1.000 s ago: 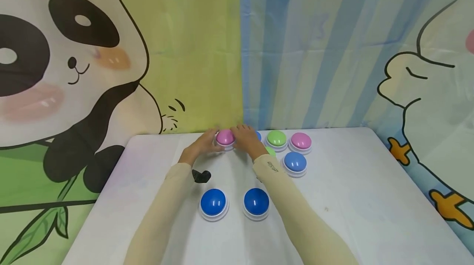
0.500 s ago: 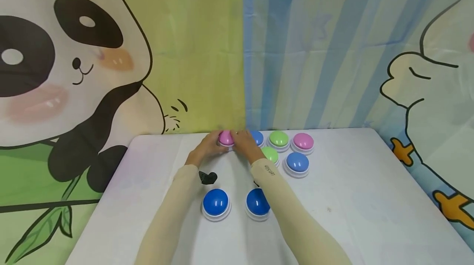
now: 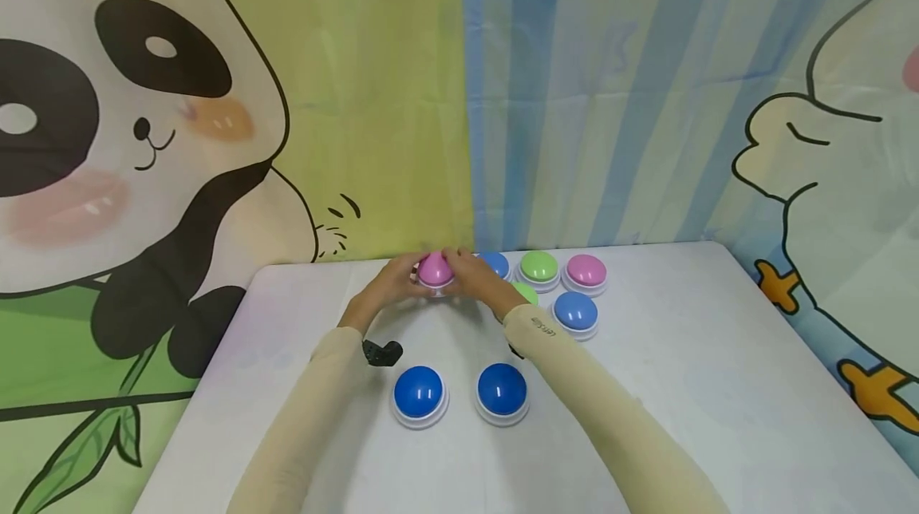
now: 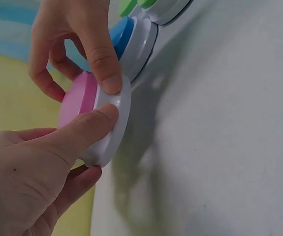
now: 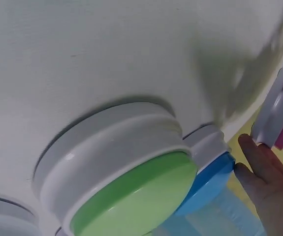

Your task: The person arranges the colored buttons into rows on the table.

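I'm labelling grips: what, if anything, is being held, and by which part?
The pink button, held by left hand and right hand, both thumbs on its white base.

From up at head height the light is bright and even, leaving small white glints on the dark blue buttons (image 3: 419, 392) and faint grey shadows on the white surface (image 3: 718, 402). Down by the wrists everything looks dimmer and greyer; the hands (image 4: 25, 184) throw a blurry-edged, olive-tinged shadow. Thin highlights streak the nearest green button (image 5: 136, 196), slightly soft.
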The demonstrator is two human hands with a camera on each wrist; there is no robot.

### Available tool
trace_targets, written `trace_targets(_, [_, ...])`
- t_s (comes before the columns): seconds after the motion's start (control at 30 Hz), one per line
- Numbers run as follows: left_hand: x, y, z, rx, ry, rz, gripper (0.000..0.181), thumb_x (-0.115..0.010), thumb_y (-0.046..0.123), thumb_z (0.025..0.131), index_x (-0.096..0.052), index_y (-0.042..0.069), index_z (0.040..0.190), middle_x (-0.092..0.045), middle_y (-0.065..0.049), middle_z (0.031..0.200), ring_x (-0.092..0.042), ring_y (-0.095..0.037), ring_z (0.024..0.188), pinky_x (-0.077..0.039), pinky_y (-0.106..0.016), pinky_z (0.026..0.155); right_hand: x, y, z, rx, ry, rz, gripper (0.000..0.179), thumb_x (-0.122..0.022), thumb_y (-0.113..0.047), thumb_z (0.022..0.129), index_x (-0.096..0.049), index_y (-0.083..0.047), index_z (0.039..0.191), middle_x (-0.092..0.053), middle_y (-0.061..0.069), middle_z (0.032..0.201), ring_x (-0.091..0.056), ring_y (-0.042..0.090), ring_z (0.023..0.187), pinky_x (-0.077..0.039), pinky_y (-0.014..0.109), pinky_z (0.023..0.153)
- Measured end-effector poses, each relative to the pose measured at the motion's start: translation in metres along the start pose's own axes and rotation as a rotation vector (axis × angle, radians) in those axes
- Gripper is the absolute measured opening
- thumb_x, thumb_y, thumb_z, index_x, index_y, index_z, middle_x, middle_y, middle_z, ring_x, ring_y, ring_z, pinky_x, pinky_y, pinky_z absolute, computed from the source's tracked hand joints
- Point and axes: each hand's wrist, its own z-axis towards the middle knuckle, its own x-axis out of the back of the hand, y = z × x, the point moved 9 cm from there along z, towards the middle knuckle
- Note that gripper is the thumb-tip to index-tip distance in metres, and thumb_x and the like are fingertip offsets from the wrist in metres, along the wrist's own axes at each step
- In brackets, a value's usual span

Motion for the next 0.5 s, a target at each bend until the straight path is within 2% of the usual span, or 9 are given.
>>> trace_targets(0.13, [0.005,0.011,-0.002,-0.059,0.006,0.042,0.075,-0.082,0.016,0.076,-0.045,-0.003,0.139,-0.057,-0.020,0.134,-0.058,-0.032,0.119,-0.053,-0.041,0.096,0.007,-0.001,-0.009,0.035,0.014,0.069,0.064,-0.075,-0.026,0.085,-0.043,-0.008,0.137,-0.051,0.018,0.128,-0.057,0.029,0.117,-0.050,0.039,0.102])
trace_targets(0.33, [0.005,0.020,-0.004,-0.079,0.012,0.056,0.074,-0.084,0.019,0.075,-0.049,-0.002,0.136,-0.059,-0.018,0.131,-0.060,-0.030,0.116,-0.053,-0.040,0.096,0.017,0.000,-0.020,0.082,0.057,0.141,0.064,-0.078,-0.025,0.082,-0.045,-0.006,0.132,-0.051,0.019,0.124,-0.057,0.028,0.112,-0.052,0.039,0.098])
trace_targets(0.5, [0.004,0.035,0.001,-0.119,0.007,0.067,0.073,-0.085,0.020,0.073,-0.051,0.001,0.135,-0.060,-0.016,0.130,-0.060,-0.028,0.115,-0.053,-0.039,0.097,0.026,0.010,-0.030,0.055,0.072,0.190,0.065,-0.079,-0.026,0.081,-0.046,-0.007,0.133,-0.051,0.018,0.124,-0.055,0.027,0.113,-0.052,0.040,0.098])
